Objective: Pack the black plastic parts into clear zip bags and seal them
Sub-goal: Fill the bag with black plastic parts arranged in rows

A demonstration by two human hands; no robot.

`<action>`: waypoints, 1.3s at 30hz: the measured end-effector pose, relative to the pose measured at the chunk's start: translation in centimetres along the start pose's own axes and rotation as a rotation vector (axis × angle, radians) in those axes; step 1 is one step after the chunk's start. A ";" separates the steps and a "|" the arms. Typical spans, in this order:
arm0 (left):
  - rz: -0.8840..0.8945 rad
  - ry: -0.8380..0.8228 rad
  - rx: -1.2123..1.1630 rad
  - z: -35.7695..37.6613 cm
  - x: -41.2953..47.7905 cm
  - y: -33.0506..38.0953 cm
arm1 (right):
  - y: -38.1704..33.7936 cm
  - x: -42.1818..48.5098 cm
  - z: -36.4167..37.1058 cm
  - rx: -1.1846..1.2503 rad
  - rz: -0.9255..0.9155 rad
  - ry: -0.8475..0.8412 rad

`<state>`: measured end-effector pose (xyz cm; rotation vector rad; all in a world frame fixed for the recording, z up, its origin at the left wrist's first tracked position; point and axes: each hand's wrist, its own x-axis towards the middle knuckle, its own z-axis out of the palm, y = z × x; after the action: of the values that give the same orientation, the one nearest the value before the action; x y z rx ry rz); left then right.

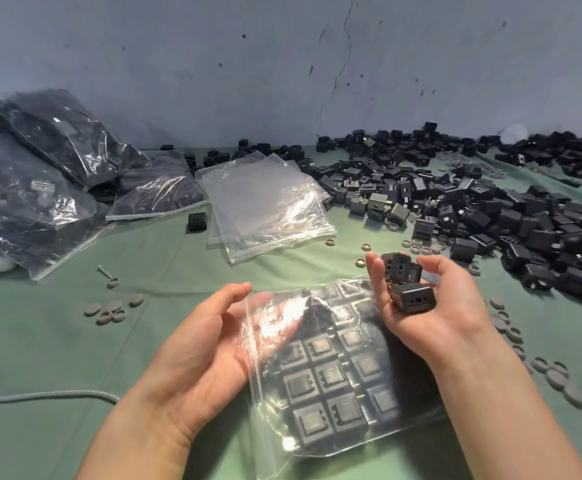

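Holding three or so black plastic parts [407, 289], the right hand [434, 320] floats palm up just over the far right corner of the clear zip bag [334, 382]. Its fingers [374, 282] and thumb curl round the parts. One part shows its face with small holes, turned toward the near edge of the tabletop [75, 348].

The bag lies flat by the near edge, near the middle. Its long side runs from the near edge toward the far edge and leans a bit to the right. Inside, packed parts [320, 379] sit in neat rows with their flat square faces up.

The left hand [196, 351] is palm up at the bag's left side. Its fingers [268, 323] are stretched out, loose and nearly straight, and slipped behind the shiny plastic at the far left corner. The thumb is off the bag. I cannot tell if the bag's mouth is open there.

A big pile of loose parts [490, 209] covers the far right side. A stack of empty bags [265, 202] lies in the middle, further back. Filled bags [40, 188] are heaped at the far left. Grey caps and rings [111, 310] sit on the green tabletop to the left of the hands.
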<state>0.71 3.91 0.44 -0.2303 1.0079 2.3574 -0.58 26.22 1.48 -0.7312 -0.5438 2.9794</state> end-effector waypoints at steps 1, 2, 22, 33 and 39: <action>-0.002 -0.025 -0.030 0.0 0.0 0.0 | 0.0 0.1 0.0 -0.005 -0.002 0.001; -0.005 -0.038 -0.072 0.1 0.1 0.0 | 0.1 0.1 0.1 -0.008 -0.005 0.000; -0.031 -0.026 -0.090 0.8 0.8 0.1 | 0.1 -0.5 0.0 -0.052 -0.039 0.018; -0.020 0.009 -0.079 0.2 1.3 0.7 | -0.4 0.0 0.1 -0.037 -0.035 0.007; 0.094 0.164 -0.029 -0.2 0.8 0.8 | -0.5 -0.1 -0.1 -0.027 -0.048 -0.002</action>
<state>-0.43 3.67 0.57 -0.4007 1.0825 2.4710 -0.42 26.75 1.60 -0.7072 -0.5947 2.9345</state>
